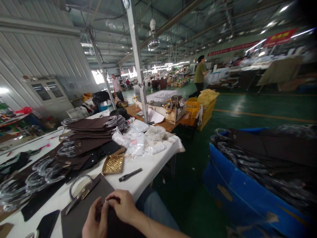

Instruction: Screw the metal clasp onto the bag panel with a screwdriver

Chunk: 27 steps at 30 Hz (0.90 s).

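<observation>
Dark brown flat leather panel [81,215] lies on white table [151,163], its long axis running away up-left toward its metal ring handle [78,185]. Left hand [92,223] and right hand [123,205] clench its near end, touching each other (right sits uppermost).
</observation>
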Motion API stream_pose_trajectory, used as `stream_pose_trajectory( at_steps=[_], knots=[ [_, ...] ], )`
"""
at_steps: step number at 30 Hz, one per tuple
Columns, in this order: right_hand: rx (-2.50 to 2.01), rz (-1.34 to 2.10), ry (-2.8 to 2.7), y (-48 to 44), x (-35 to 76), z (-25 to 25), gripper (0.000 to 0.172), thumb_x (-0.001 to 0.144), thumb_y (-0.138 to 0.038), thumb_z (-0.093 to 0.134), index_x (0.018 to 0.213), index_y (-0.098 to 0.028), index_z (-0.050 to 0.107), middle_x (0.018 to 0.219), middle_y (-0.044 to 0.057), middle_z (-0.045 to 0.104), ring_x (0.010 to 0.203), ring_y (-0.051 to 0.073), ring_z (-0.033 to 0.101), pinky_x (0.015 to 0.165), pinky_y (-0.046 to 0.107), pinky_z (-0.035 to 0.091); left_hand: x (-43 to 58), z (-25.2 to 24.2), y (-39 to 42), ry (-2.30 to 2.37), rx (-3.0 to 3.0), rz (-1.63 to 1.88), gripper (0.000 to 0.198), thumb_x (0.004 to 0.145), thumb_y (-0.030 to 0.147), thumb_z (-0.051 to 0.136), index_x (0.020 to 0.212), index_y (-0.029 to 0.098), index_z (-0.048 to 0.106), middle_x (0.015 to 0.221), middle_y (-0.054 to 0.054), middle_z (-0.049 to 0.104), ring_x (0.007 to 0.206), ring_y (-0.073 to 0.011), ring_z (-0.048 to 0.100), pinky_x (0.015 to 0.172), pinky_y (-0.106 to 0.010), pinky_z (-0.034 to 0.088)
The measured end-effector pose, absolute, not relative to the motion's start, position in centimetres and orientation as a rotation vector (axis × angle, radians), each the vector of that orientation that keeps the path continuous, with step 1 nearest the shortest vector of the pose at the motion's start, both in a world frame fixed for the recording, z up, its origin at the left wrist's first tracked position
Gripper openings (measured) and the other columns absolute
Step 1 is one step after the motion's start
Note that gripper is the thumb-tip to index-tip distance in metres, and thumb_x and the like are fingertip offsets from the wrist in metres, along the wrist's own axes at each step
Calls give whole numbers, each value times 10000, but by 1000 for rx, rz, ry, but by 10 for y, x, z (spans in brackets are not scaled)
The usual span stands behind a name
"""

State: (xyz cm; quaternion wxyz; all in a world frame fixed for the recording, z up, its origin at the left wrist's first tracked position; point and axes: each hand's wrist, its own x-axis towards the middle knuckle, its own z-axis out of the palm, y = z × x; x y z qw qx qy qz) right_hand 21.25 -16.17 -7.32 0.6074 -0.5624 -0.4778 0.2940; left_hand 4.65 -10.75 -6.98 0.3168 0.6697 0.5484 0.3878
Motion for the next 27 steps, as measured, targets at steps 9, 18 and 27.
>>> stream_pose_trajectory(
  at_steps=[9,18,27],
  knots=[
    [-1212,703,-1024,-163,210,-81,252,1016,-262,695,1194,-304,869,1113,31,859,1016,292,823,869,372,629,69,-82,-109,1455,1746,1025,576,865,753,722,1124,254,848,1168,-98,870,1130,-386,811,997,-484,646],
    [-1176,832,-1166,-171,233,-59,279,1015,-262,709,1229,-307,881,1163,39,852,1075,300,812,937,392,651,68,-102,-118,1317,1850,1215,438,1010,644,678,1121,248,827,1174,-83,835,1133,-316,780,1025,-414,601],
    [-1302,476,-1337,-118,360,7,196,1096,-279,698,1187,-256,871,1177,60,843,1066,253,791,916,327,614,68,-104,-111,1466,1700,1183,569,946,784,683,1115,260,829,1170,-71,853,1137,-329,799,1008,-416,628]
  ],
)
